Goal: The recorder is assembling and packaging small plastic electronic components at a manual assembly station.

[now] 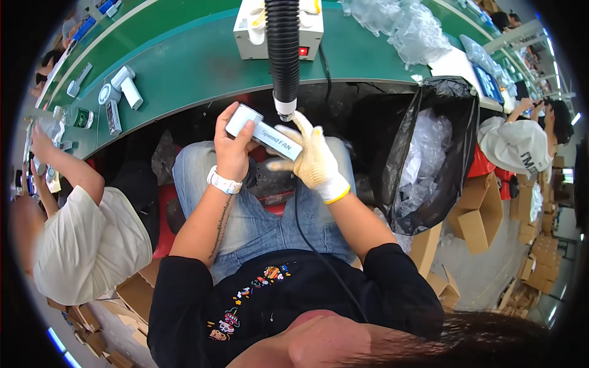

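A pale blue handheld fan (270,136) is held over my lap, tilted down to the right. My left hand (234,140), bare, with a white watch at the wrist, is closed round its wider left end. My right hand (314,156), in a cream knitted glove with a yellow-edged cuff, grips the right end of the handle. Its raised fingers are close to the metal tip of a black corrugated hose (282,52) hanging down from above; I cannot tell whether they touch.
The green workbench (202,67) carries a grey box with a red switch (304,51), more fans (126,87), a water bottle (75,116) and clear plastic bags (402,27). A black bin bag (392,165) of clear plastic stands right, near cardboard boxes (477,214). A co-worker (92,239) sits left.
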A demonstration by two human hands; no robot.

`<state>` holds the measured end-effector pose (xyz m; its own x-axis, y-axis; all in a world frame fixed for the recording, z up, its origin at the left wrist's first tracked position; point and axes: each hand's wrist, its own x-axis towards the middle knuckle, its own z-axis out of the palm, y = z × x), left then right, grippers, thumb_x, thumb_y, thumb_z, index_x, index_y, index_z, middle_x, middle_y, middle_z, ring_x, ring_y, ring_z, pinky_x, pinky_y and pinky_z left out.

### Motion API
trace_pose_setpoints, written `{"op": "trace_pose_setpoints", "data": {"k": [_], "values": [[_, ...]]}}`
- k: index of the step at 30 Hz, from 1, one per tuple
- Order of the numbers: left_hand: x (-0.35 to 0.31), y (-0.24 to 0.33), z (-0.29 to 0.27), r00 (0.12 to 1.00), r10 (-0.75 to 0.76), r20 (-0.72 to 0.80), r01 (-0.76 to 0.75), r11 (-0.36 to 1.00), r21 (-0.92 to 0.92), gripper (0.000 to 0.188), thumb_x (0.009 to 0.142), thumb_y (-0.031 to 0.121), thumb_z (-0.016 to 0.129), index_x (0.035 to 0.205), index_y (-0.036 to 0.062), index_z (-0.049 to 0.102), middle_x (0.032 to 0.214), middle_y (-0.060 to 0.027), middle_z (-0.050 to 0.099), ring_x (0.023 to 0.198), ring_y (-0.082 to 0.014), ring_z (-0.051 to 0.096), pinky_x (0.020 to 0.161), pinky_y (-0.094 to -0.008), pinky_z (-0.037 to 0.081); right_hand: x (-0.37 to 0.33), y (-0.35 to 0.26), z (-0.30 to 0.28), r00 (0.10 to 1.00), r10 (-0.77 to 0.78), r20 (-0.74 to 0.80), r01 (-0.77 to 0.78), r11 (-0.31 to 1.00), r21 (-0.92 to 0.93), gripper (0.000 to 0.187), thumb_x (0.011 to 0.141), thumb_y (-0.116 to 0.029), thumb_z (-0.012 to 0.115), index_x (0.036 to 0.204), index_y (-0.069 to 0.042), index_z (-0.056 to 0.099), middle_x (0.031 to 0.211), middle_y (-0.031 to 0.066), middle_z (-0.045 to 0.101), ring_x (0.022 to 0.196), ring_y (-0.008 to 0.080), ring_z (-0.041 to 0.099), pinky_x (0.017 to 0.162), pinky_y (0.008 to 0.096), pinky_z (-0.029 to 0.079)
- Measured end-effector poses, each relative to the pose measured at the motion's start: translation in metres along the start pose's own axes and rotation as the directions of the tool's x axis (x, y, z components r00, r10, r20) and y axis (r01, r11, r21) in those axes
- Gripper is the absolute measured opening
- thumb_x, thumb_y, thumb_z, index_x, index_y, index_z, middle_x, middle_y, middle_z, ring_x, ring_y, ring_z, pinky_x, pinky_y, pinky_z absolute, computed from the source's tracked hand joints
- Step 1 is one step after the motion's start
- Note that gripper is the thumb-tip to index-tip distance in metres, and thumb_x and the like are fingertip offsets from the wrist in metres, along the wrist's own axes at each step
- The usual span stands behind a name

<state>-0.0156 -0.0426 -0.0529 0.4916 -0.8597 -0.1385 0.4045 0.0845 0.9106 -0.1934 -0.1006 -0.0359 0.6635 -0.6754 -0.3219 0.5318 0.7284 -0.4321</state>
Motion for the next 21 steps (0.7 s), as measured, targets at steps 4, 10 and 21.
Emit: {"op": "trace_pose_setpoints", "data": {"k": [4, 10, 21], "values": [[0.005, 0.003, -0.011, 0.994, 0.108, -0.001, -0.107, 0.988, -0.109, 0.051, 0.098, 0.013, 0.069, 0.144, 0.0110, 0.048, 0.126, -0.0088, 0.062, 0.113, -0.0220, 0.065, 0.085, -0.0433, 0.061, 0.009, -0.003, -0.022, 0.982, 0.151, 0.110, -0.143, 0.987, -0.078, 0.069, 0.098, -0.037, 0.069, 0.155, -0.008, 0.042, 0.128, 0.0185, 0.065, 0.105, 0.0340, 0.067, 0.084, 0.0427, 0.059], [0.018, 0.044, -0.062, 0.942, -0.313, 0.119, 0.325, 0.940, -0.102, 0.039, 0.094, 0.013, 0.073, 0.128, 0.0096, 0.055, 0.125, -0.0090, 0.063, 0.109, -0.0225, 0.066, 0.083, -0.0439, 0.061, 0.007, -0.004, -0.042, 0.944, 0.138, 0.299, 0.064, 0.813, -0.578, 0.069, 0.096, -0.034, 0.070, 0.154, -0.007, 0.044, 0.130, 0.0193, 0.066, 0.106, 0.0335, 0.069, 0.084, 0.0433, 0.059], [-0.104, 0.040, -0.013, 0.539, 0.361, 0.761, -0.820, 0.430, 0.378, 0.049, 0.066, 0.010, 0.087, 0.108, 0.0085, 0.062, 0.112, -0.0171, 0.069, 0.097, -0.0331, 0.071, 0.078, -0.0389, 0.059, -0.056, -0.008, -0.001, 0.884, 0.325, 0.336, 0.399, -0.149, -0.905, 0.041, 0.073, -0.028, 0.082, 0.109, -0.010, 0.074, 0.090, 0.0185, 0.073, 0.085, 0.0352, 0.074, 0.078, 0.0427, 0.059]]}}
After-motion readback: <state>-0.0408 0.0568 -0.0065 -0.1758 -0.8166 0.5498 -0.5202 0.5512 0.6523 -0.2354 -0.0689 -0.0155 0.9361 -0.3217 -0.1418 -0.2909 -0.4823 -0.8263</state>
